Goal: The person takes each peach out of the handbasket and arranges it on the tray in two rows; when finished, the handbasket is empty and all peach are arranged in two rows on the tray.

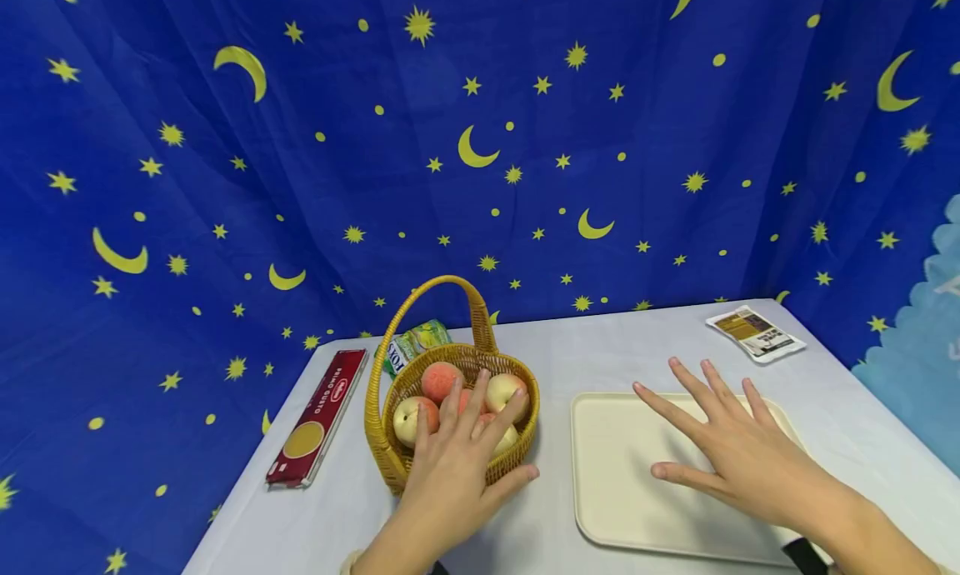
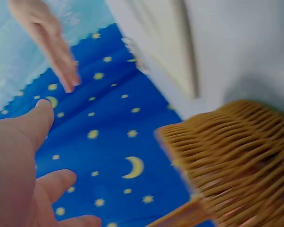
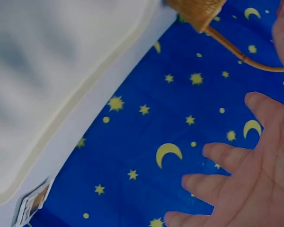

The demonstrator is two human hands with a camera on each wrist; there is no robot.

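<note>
A wicker basket [image 1: 397,462] with a tall handle stands on the white table and holds several peaches [image 1: 439,380]. My left hand [image 1: 459,454] hovers over the basket's near rim with straight, spread fingers above the fruit, holding nothing. In the left wrist view the basket's woven wall [image 2: 236,161] is at the lower right. My right hand [image 1: 723,442] floats flat with spread fingers over a cream tray [image 1: 611,483] to the right of the basket. The right wrist view shows that tray [image 3: 52,71] and the spread fingers [image 3: 241,189].
A red spaghetti box [image 1: 318,417] lies left of the basket. Behind the basket sits a green packet [image 1: 412,343]. A small printed sachet [image 1: 756,333] rests at the far right corner. A blue star-and-moon curtain [image 1: 480,142] surrounds the table.
</note>
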